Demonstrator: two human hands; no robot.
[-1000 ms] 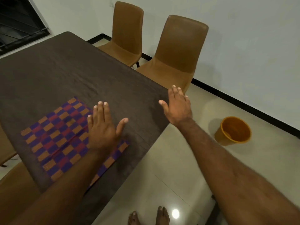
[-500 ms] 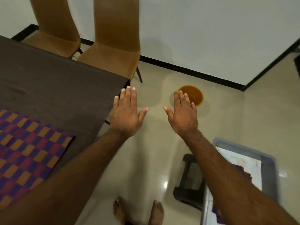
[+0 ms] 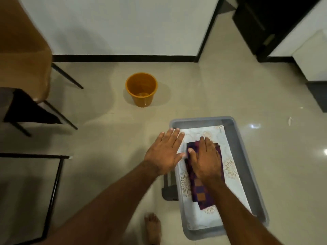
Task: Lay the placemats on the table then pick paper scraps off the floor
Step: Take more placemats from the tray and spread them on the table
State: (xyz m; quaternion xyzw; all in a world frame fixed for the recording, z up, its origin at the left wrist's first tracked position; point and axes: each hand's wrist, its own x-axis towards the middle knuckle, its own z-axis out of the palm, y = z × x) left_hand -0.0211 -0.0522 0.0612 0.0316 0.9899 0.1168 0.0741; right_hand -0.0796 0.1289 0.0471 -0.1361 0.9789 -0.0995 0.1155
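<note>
A folded purple-and-orange checked placemat (image 3: 201, 195) lies on a white patterned cloth (image 3: 231, 183) inside a grey tray (image 3: 247, 156) on the floor. My right hand (image 3: 207, 156) rests flat on the placemat's far end, fingers spread, thumb at its left edge. My left hand (image 3: 164, 154) hovers open over the tray's left rim, beside the placemat. A small white paper scrap (image 3: 289, 121) lies on the tiles to the right of the tray. The table's dark corner (image 3: 26, 106) shows at the left edge.
An orange bin (image 3: 141, 89) stands on the floor near the wall. A brown chair (image 3: 23, 50) is at the far left. A black metal frame (image 3: 54, 183) is at lower left. A low dark stand (image 3: 168, 190) sits under the tray's left side. My bare foot (image 3: 153, 227) is below.
The view has swung right from the table and its laid placemat down to the floor tray. Both hands moved from mid-air to the tray, the right one landing on the folded placemat.
</note>
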